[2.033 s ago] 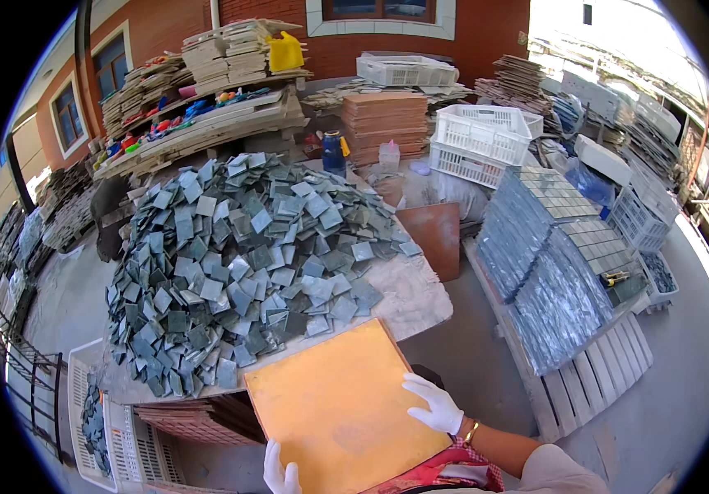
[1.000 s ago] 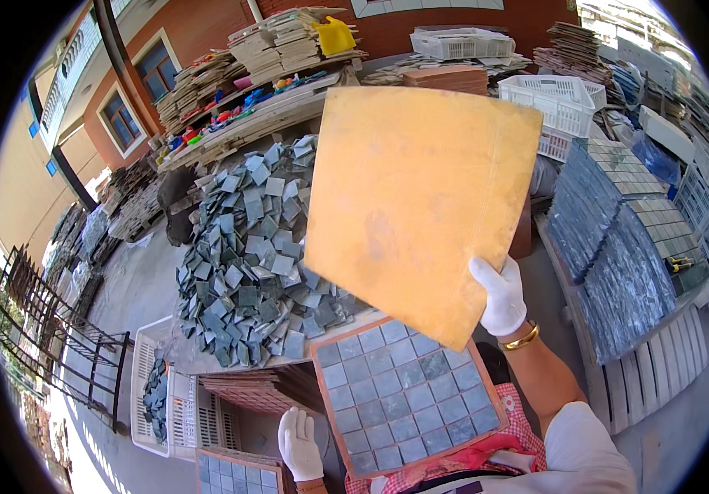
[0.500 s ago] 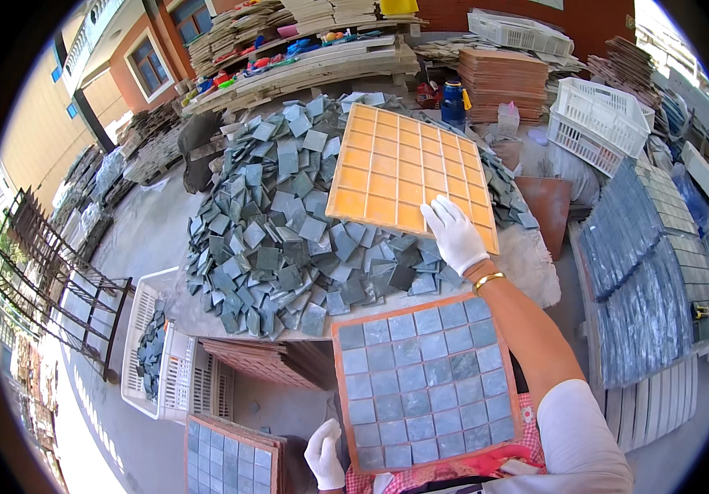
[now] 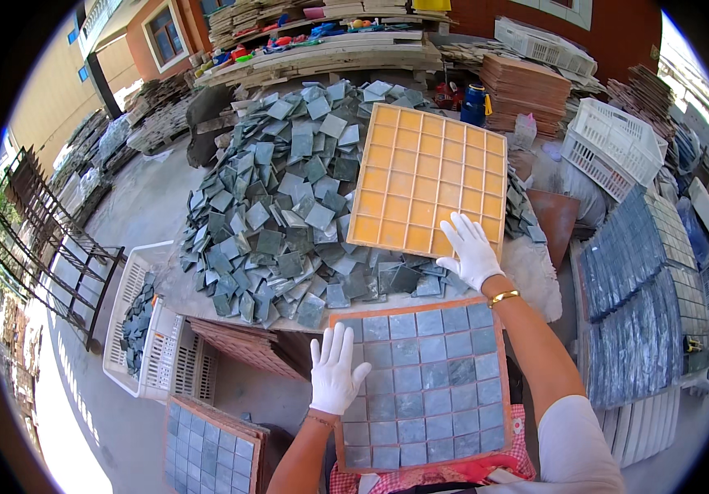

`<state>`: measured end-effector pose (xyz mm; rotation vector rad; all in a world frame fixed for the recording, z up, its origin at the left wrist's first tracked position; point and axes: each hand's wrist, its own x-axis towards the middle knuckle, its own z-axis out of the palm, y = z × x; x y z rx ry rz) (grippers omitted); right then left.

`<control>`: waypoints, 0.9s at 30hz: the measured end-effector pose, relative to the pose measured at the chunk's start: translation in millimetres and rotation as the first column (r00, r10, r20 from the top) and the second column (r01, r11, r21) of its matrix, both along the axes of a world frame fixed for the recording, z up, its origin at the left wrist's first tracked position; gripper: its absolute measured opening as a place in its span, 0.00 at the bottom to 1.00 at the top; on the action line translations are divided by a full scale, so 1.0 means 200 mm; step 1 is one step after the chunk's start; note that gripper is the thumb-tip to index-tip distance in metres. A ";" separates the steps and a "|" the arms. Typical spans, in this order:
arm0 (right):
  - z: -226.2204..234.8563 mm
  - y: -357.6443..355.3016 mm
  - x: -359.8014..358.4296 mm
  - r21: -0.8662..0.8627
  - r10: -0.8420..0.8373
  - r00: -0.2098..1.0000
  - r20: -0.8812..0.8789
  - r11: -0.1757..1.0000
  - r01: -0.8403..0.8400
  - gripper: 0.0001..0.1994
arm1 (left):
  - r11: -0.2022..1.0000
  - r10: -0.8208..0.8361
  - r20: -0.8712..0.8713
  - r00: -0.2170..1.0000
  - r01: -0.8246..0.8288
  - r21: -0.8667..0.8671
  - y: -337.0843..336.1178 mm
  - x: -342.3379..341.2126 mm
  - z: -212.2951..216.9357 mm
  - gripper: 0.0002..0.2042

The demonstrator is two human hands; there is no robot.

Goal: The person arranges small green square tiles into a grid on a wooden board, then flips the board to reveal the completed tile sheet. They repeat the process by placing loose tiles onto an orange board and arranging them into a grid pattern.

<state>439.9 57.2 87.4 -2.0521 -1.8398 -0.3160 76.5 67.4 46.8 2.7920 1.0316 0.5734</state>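
Observation:
My left hand [image 4: 336, 370], in a white glove with fingers stretched up, is over the left edge of a reddish board [image 4: 504, 362] on my lap. Rows of square blue-grey tiles [image 4: 435, 375] cover that board. My right hand [image 4: 471, 251], gloved too, has its fingers spread at the lower right edge of a yellow grid tray [image 4: 430, 177]. Its thumb points left along the tray's edge. The tray's cells hold no tiles, and it rests on a big heap of loose grey-green tiles [image 4: 268, 218]. Whether my right palm presses on the tray I cannot tell.
A white crate [image 4: 136, 329] with loose tiles stands at the left. Beside my lap is a stack of tiled boards [image 4: 210, 449]; reddish boards [image 4: 251, 350] lean under the table. Stacked tile sheets [image 4: 630, 305] and white crates [image 4: 614, 144] line the right. A blue flask [image 4: 475, 105] stands behind.
My left hand has risen from beside the lap board to its upper left edge, fingers extended. The yellow tray has settled flatter onto the heap, and my right hand has opened at its edge.

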 end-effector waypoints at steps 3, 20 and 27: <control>-0.06 -0.21 -0.15 -0.034 0.056 0.998 -0.022 0.998 -0.057 0.39 | 1.000 -0.012 -0.068 0.998 0.011 -0.008 0.20 0.13 -0.08 0.38; -0.15 -1.16 -0.74 -0.382 0.328 0.939 -0.105 0.859 -0.342 0.39 | 0.990 -0.102 -0.170 0.980 0.083 -0.111 -0.32 -0.10 -0.06 0.42; -0.17 -1.25 -0.75 -0.345 0.020 0.992 -0.121 0.937 -0.061 0.41 | 0.978 -0.126 -0.191 0.973 0.090 -0.187 -0.64 -0.27 -0.09 0.46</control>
